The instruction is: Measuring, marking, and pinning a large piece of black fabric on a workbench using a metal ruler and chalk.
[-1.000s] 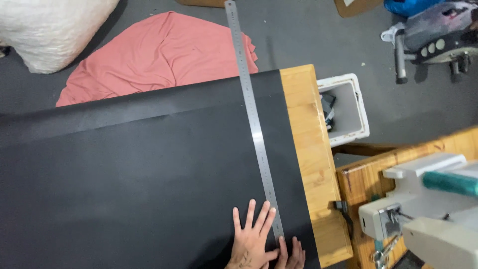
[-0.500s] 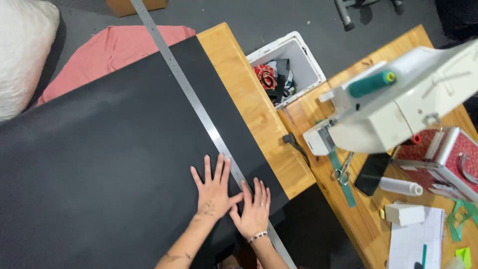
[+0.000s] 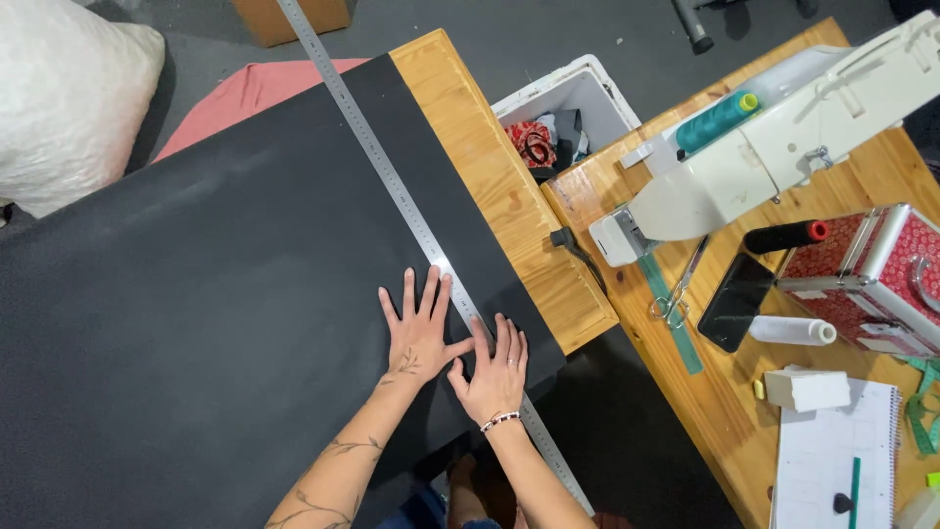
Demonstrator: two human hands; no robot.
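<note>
A long steel ruler (image 3: 411, 211) ran diagonally across the black fabric (image 3: 196, 313) covering the wooden table (image 3: 490, 176), from the table's far edge down to its near edge beside the person. The right hand (image 3: 494, 372) lay flat on the ruler's lower stretch, fingers spread, pinning it to the cloth. The left hand (image 3: 419, 328) pressed palm-down on the fabric just beside the ruler's left edge, fingers also splayed, thumb reaching toward the right hand. Neither hand gripped anything.
</note>
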